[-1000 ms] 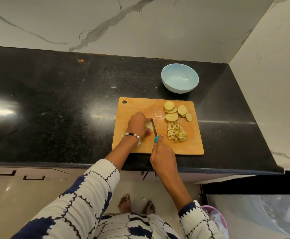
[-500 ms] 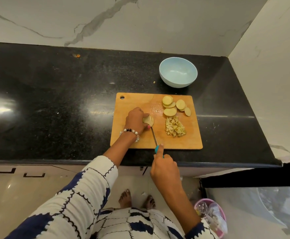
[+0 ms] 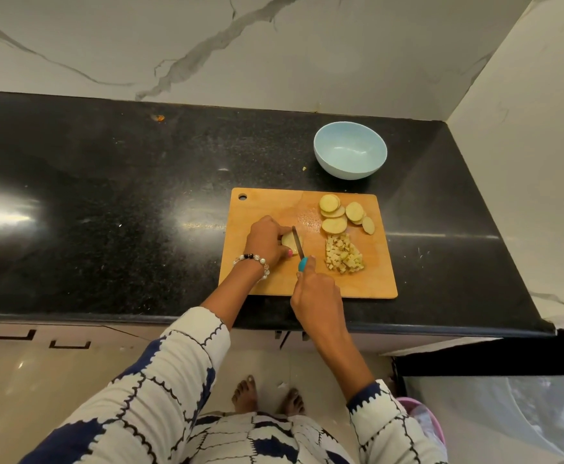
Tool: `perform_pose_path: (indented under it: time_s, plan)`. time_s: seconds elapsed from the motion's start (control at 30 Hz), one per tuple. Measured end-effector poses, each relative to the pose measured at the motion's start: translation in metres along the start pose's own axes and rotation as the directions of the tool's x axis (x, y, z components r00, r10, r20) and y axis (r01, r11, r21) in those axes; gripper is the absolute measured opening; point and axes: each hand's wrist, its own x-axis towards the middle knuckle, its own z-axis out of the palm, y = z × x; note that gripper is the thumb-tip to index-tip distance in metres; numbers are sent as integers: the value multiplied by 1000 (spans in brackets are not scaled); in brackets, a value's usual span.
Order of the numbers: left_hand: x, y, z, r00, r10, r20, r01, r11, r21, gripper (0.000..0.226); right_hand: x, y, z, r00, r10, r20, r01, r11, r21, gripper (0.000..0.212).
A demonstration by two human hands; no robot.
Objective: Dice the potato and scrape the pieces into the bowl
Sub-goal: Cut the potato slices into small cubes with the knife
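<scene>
On the cutting board (image 3: 274, 283), the left hand (image 3: 265, 242) curls its fingers over a potato slice (image 3: 290, 241) while the right hand (image 3: 317, 293) grips the knife (image 3: 299, 249). The slice looks firm, wet and likely slippery, best pinned from above, away from the blade. The bowl (image 3: 350, 150) waits beyond.

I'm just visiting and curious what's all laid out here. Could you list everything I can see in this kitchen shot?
board: one, orange-brown wood, on the counter near its front edge
slices: about six, pale yellow rounds, far right part of the board
dice: one heap, pale yellow, on the board below the slices
potato piece: one, pale, mid-board under the left hand
knife: one, dark blade with teal handle, blade on the potato piece
bowl: one, light blue, nothing in it, on the counter behind the board
counter: one, black speckled stone
wall: white marble with grey veins
bin: one, pink, on the floor at the lower right
bracelet: one, beaded, left wrist
left hand: holds the potato piece
right hand: grips the knife
</scene>
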Motion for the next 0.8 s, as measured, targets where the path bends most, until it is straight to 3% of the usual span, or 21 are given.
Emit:
perform_pose_path:
  time_s: [0.3,0.63,0.8]
  plan:
    - [-1,0,-1,1000,4,-14,-5,999,-50,58,3,-9,2,1000,-11,28,12,999,-45,59]
    - [-4,1,0,999,-27,-35,24,997,-73,56,-51,1,-11,981,24,192,-14,998,-53,60]
    - [-4,2,-2,999,-44,-27,41,995,-94,56,-46,3,-23,995,-1,96,0,1000,2,55]
